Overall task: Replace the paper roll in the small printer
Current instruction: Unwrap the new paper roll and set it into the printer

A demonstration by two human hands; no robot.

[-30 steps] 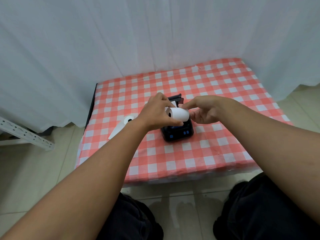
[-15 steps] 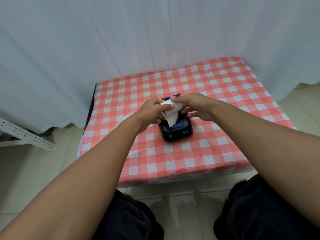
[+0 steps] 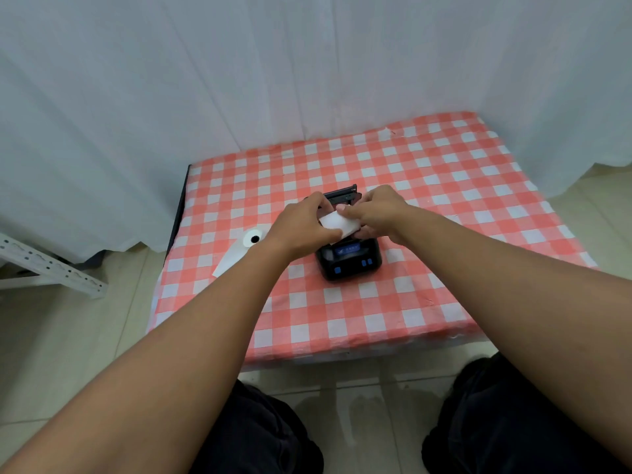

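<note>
A small black printer (image 3: 349,265) with blue buttons stands mid-table, its lid (image 3: 342,193) raised at the back. Over its open top I hold a white paper roll (image 3: 337,225) between both hands. My left hand (image 3: 301,227) grips the roll's left end and my right hand (image 3: 376,210) pinches its right side and loose paper. How deep the roll sits in the printer is hidden by my fingers. Another white paper roll (image 3: 253,238) lies on the cloth to the left, with a strip of paper (image 3: 231,260) trailing toward me.
The table (image 3: 444,200) wears a red-and-white checked cloth and stands against a white curtain (image 3: 273,80). A white perforated metal bar (image 3: 51,268) lies on the tiled floor at the left. My dark-trousered knees are just below the table's front edge.
Both hands have carried the white roll back and down from in front of the printer to over its open top; a strip of paper came loose and is now gathered under my fingers.
</note>
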